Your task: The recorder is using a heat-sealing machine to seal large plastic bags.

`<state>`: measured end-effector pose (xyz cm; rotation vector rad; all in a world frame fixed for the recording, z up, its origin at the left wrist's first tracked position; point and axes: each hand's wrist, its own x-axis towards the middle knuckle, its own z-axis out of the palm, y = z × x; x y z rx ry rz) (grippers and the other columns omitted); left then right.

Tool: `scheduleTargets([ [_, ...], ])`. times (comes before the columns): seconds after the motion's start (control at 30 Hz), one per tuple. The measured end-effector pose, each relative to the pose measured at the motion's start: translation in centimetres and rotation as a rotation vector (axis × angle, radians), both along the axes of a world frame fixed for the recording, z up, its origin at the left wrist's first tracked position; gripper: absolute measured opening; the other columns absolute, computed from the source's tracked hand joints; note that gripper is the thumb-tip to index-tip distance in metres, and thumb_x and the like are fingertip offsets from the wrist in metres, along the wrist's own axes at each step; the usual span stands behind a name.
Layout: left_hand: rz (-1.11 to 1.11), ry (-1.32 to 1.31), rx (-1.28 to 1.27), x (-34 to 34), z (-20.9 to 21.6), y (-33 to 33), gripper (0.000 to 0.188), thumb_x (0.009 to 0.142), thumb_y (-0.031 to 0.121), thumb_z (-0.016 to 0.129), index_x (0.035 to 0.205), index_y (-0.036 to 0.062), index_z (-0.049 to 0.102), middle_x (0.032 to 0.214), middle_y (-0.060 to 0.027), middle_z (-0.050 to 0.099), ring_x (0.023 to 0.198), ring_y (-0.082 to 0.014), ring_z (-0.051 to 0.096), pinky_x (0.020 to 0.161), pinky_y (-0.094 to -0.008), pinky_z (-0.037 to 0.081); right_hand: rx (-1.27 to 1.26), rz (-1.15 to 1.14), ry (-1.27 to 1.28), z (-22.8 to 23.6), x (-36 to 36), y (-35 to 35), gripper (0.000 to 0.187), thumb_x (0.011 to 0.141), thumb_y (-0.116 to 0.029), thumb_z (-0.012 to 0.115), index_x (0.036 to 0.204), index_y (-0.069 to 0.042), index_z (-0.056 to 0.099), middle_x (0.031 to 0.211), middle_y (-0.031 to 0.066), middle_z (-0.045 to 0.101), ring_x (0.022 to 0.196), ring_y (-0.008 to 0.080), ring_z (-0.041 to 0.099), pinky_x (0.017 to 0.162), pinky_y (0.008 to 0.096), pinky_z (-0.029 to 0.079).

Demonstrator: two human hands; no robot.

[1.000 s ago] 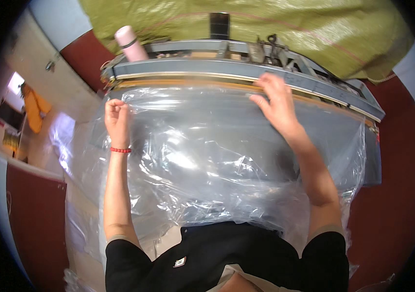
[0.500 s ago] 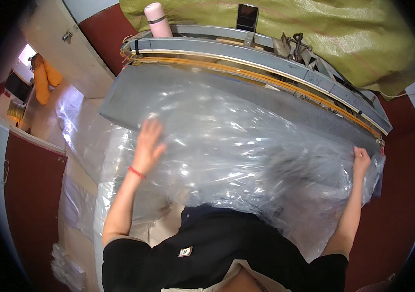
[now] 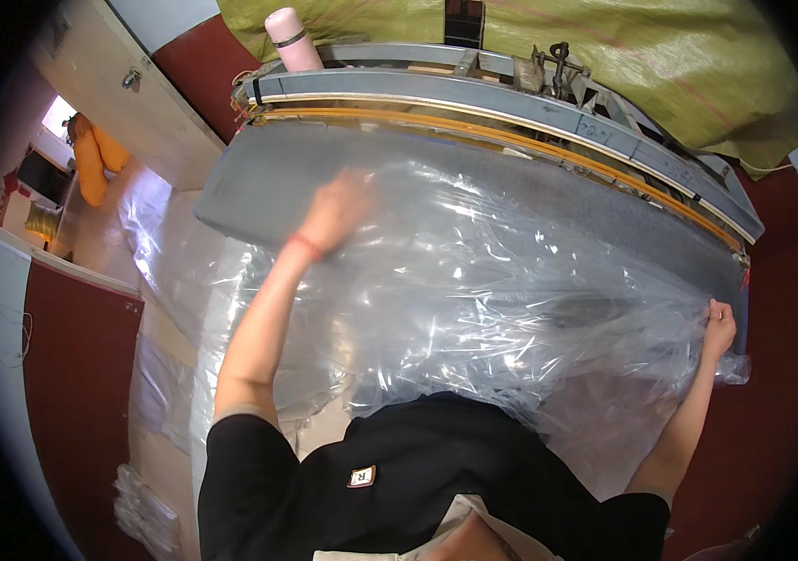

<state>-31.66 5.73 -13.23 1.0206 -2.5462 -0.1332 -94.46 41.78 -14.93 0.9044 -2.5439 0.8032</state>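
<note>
A large sheet of clear plastic film point(image 3: 474, 271) lies crumpled and shiny over a long grey padded surface point(image 3: 268, 168) and hangs down towards my body. My right hand point(image 3: 719, 329) is closed in a pinch on the film at the surface's right end. Over the left part of the surface is my left hand point(image 3: 341, 204), with a red cord on its wrist. Motion smears its fingers, and I cannot tell whether it touches the film.
Behind the surface runs a grey metal frame point(image 3: 380, 86) with an orange strip point(image 3: 399, 120) along it. A pink bottle point(image 3: 293, 42) stands at its left end, metal clamp parts point(image 3: 558, 73) further right. More clear film point(image 3: 207, 271) spreads over the floor at left, near a door point(image 3: 118, 84).
My left hand has swept right and farther from me. My right hand has shifted slightly right and nearer, bringing the film's corner along. More of the grey surface shows at the left.
</note>
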Motion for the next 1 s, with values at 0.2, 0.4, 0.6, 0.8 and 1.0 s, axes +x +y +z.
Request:
scheduleTargets([
  [0.2, 0.152, 0.516, 0.689, -2.2, 3.5, -0.6, 0.047, 0.089, 0.041, 0.042, 0.113, 0.0016, 0.052, 0.114, -0.011, 0.053, 0.105, -0.0224, 0.048, 0.088, -0.034, 0.037, -0.013, -0.012, -0.035, 0.3, 0.2, 0.7, 0.028, 0.081, -0.031, 0.057, 0.079, -0.004, 0.057, 0.069, 0.0128, 0.059, 0.061, 0.025, 0.055, 0.059, 0.0343, 0.043],
  [0.4, -0.157, 0.826, 0.96, -6.1, 6.0, 2.9, 0.045, 0.083, 0.021, 0.057, 0.121, 0.0023, 0.042, 0.097, -0.008, 0.058, 0.091, -0.0129, 0.053, 0.076, -0.0232, 0.04, -0.02, 0.008, -0.005, 0.4, 0.1, 0.4, 0.026, 0.082, -0.029, 0.057, 0.079, -0.003, 0.057, 0.069, 0.0132, 0.058, 0.061, 0.0253, 0.055, 0.059, 0.0344, 0.042],
  [0.6, 0.311, 0.715, 0.533, -5.3, 0.6, -4.9, 0.029, 0.077, 0.006, 0.06, 0.103, 0.0011, 0.049, 0.069, -0.0032, 0.058, 0.055, -0.0087, 0.052, 0.052, -0.0202, 0.042, -0.014, -0.001, -0.015, 0.3, 0.0, -0.1, 0.026, 0.082, -0.029, 0.057, 0.08, -0.003, 0.056, 0.07, 0.0139, 0.058, 0.062, 0.0253, 0.054, 0.06, 0.0341, 0.042],
  [0.8, 0.395, 0.48, 0.196, -6.4, 0.1, -4.7, 0.035, 0.073, 0.009, 0.064, 0.103, 0.0017, 0.048, 0.067, -0.0088, 0.06, 0.061, -0.0176, 0.058, 0.056, -0.0288, 0.045, -0.015, -0.014, -0.038, 0.3, 0.0, 0.5, 0.027, 0.082, -0.03, 0.057, 0.08, -0.003, 0.056, 0.07, 0.014, 0.058, 0.062, 0.0245, 0.053, 0.06, 0.0337, 0.042],
  [1.0, 0.512, 0.261, 0.053, -6.2, 0.3, -5.1, 0.048, 0.069, 0.02, 0.069, 0.109, 0.0029, 0.049, 0.07, -0.0102, 0.061, 0.068, -0.0243, 0.06, 0.062, -0.034, 0.046, -0.003, -0.016, -0.031, 0.5, 0.1, 0.3, 0.027, 0.082, -0.031, 0.057, 0.08, -0.004, 0.056, 0.071, 0.0134, 0.058, 0.061, 0.0242, 0.053, 0.06, 0.0338, 0.042],
])
